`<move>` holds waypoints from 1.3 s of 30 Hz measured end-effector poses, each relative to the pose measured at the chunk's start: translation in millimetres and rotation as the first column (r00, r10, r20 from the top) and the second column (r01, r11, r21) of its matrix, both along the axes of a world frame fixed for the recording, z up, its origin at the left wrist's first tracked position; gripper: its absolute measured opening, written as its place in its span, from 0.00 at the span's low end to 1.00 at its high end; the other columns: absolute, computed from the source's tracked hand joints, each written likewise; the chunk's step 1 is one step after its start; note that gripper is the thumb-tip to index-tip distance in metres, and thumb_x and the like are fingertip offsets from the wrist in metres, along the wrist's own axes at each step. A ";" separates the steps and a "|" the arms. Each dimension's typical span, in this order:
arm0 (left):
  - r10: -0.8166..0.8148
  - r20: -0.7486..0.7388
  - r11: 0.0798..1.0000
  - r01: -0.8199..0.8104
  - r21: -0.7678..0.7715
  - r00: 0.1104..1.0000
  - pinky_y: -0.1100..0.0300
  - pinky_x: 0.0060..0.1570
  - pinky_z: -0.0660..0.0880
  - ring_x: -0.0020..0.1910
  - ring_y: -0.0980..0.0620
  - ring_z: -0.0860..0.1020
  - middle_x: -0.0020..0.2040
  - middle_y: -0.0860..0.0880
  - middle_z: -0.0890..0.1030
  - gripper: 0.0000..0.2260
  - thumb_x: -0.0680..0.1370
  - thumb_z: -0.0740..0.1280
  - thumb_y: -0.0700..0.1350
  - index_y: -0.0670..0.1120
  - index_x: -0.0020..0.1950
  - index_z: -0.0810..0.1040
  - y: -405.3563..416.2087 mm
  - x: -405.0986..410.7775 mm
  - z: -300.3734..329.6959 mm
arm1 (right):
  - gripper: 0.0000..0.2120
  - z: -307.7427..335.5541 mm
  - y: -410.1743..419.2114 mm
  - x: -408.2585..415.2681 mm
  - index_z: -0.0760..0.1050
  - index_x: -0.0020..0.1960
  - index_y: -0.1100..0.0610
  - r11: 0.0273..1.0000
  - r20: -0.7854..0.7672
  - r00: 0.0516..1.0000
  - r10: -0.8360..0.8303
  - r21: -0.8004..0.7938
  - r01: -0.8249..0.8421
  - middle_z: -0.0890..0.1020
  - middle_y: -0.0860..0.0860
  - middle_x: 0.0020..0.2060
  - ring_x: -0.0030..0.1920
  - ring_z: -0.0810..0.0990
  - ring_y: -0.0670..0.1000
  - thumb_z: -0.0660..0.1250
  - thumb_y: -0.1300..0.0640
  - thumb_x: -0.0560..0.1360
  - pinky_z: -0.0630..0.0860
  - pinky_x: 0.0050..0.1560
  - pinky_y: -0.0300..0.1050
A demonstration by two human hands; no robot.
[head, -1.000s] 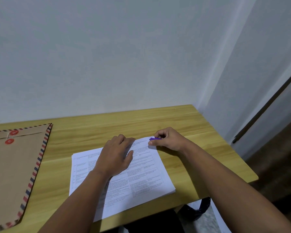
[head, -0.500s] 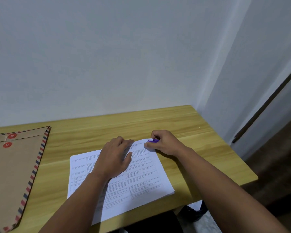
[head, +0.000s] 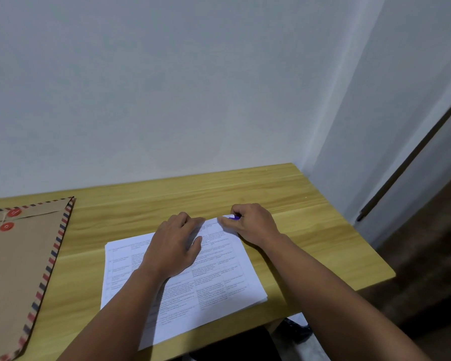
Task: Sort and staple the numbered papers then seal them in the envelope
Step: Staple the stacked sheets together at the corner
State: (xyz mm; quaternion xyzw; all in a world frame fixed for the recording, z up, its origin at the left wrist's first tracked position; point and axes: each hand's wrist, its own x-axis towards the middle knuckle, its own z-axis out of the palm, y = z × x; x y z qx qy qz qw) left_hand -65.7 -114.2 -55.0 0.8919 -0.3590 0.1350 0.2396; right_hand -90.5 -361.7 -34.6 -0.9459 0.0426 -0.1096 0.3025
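Observation:
A stack of printed papers [head: 219, 280] lies on the wooden desk [head: 310, 230], slightly skewed. My left hand [head: 175, 246] rests flat on the upper middle of the stack, palm down, fingers spread a little. My right hand [head: 253, 222] is curled at the stack's far right corner, closed around a small purple stapler [head: 235, 217], of which only a sliver shows between the fingers. The paper corner sits at that sliver. A brown envelope [head: 16, 269] with a red-and-blue striped border and red string buttons lies flat at the desk's left.
The desk stands against a white wall [head: 167, 100], and its right edge [head: 370, 246] drops off to a dark floor. A dark object [head: 297, 329] lies on the floor under the front right of the desk.
My right hand has shifted slightly left and closed tighter over the paper corner, so less of the purple stapler shows. My left hand stays pressed on the stack.

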 end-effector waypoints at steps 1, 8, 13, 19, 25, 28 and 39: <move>-0.002 0.001 1.000 0.002 0.001 1.000 0.53 0.44 0.72 0.44 0.51 0.72 0.47 0.55 0.72 0.20 0.77 0.67 0.52 0.51 0.68 0.76 0.1 0.1 -0.1 | 0.32 0.9 1.2 -0.3 0.67 0.33 0.57 1.000 0.006 1.000 -0.001 -0.008 0.001 0.69 0.48 0.26 0.29 0.67 0.48 0.67 0.28 0.71 0.62 0.31 0.45; -0.009 0.008 1.000 0.009 -0.008 1.000 0.52 0.43 0.73 0.44 0.50 0.72 0.47 0.54 0.72 0.19 0.76 0.68 0.51 0.51 0.68 0.77 -0.2 -0.5 1.3 | 0.26 -3.2 8.3 -1.9 0.66 0.31 0.53 0.995 0.090 0.996 -0.028 -0.089 0.036 0.70 0.49 0.27 0.30 0.69 0.49 0.65 0.37 0.78 0.62 0.31 0.44; -0.016 0.013 1.000 0.016 -0.021 1.000 0.51 0.42 0.73 0.43 0.50 0.72 0.46 0.54 0.72 0.19 0.76 0.69 0.49 0.51 0.67 0.77 -0.7 -0.7 1.8 | 0.22 -5.1 10.3 3.1 0.68 0.30 0.55 0.989 0.067 0.995 -0.071 -0.123 0.079 0.73 0.50 0.33 0.33 0.71 0.51 0.65 0.44 0.78 0.63 0.30 0.44; -0.014 0.007 1.000 0.014 -0.022 1.000 0.51 0.43 0.74 0.44 0.51 0.73 0.47 0.54 0.73 0.19 0.76 0.68 0.50 0.51 0.67 0.77 -0.4 -0.6 0.7 | 0.23 -3.1 9.1 5.6 0.71 0.34 0.60 0.982 0.036 0.998 -0.055 -0.179 0.061 0.75 0.52 0.33 0.34 0.73 0.52 0.63 0.42 0.77 0.67 0.33 0.46; -0.018 0.013 1.000 0.019 -0.024 1.000 0.51 0.42 0.74 0.44 0.50 0.72 0.46 0.54 0.72 0.19 0.76 0.68 0.50 0.51 0.67 0.77 -0.3 0.2 -0.8 | 0.26 -0.1 7.6 6.9 0.71 0.33 0.59 0.971 0.017 1.000 -0.013 -0.237 0.016 0.74 0.49 0.31 0.33 0.73 0.52 0.62 0.39 0.79 0.66 0.35 0.46; -0.019 0.020 1.000 0.020 -0.022 1.000 0.50 0.42 0.74 0.43 0.50 0.73 0.46 0.54 0.72 0.19 0.76 0.68 0.50 0.51 0.67 0.77 -1.2 1.5 -2.5 | 0.26 1.4 7.3 6.7 0.70 0.33 0.58 0.957 0.014 1.000 0.004 -0.289 0.001 0.75 0.49 0.32 0.34 0.74 0.53 0.61 0.39 0.80 0.69 0.36 0.47; 0.038 0.001 0.998 -0.038 0.045 0.999 0.50 0.46 0.74 0.45 0.49 0.72 0.48 0.54 0.73 0.19 0.77 0.66 0.52 0.52 0.67 0.78 -0.6 5.5 -6.0 | 0.36 14.7 -26.5 5.3 0.73 0.34 0.55 0.959 -0.035 0.997 -0.065 -0.278 0.053 0.77 0.48 0.30 0.34 0.76 0.51 0.55 0.22 0.73 0.71 0.36 0.47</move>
